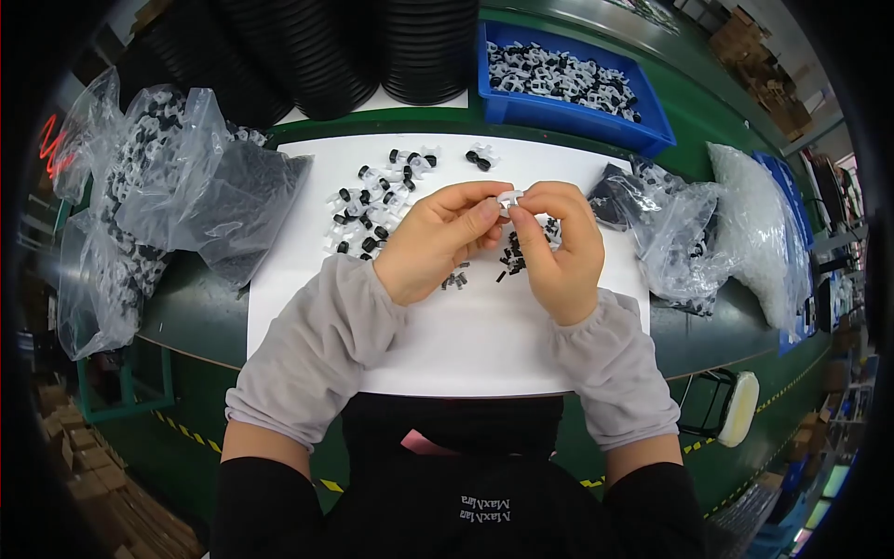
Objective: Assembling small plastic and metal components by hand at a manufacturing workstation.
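Pinched between the fingertips of both hands is a small white plastic part [509, 198], held above the white sheet [447, 359]. My left hand [438, 233] grips it from the left with thumb and forefinger; my right hand [563, 247] closes on its other side. The fingers cover much of the part. Left of my left hand lies a loose group of white parts with black wheel-like pieces [372, 200]. One more such piece [480, 156] sits just beyond my hands. Tiny black pieces [512, 256] are strewn by my right hand, and small grey bits [454, 279] lie beneath.
A blue bin [577, 126] full of black-and-white parts stands at the far right. Clear plastic bags of parts [154, 186] are on the left, others [684, 219] on the right. Stacked black ribbed discs [317, 56] rise at the back. A stool [740, 410] stands lower right.
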`<state>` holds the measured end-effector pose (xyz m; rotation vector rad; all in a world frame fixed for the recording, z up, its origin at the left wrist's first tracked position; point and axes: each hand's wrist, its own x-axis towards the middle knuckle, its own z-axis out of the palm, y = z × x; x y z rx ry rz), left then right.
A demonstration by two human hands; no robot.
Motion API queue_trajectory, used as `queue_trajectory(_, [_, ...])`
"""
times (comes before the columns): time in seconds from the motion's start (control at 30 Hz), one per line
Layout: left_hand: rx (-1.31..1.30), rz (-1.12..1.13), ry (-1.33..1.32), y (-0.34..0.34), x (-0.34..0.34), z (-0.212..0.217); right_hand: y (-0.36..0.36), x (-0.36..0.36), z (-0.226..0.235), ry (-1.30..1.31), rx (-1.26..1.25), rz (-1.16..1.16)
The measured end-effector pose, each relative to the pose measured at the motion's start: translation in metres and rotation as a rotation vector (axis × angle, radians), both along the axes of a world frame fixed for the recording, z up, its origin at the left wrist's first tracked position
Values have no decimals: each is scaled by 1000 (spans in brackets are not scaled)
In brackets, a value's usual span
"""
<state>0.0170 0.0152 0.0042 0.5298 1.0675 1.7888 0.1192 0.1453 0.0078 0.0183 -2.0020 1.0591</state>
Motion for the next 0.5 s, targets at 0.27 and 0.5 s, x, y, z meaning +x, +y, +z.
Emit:
queue_trajectory(0.27, [48, -92, -146, -1, -2, -4, -3, -1, 0, 72, 137, -54])
queue_trajectory(0.5, [109, -131, -127, -2, -3, -3, 2, 1, 2, 76, 210, -50])
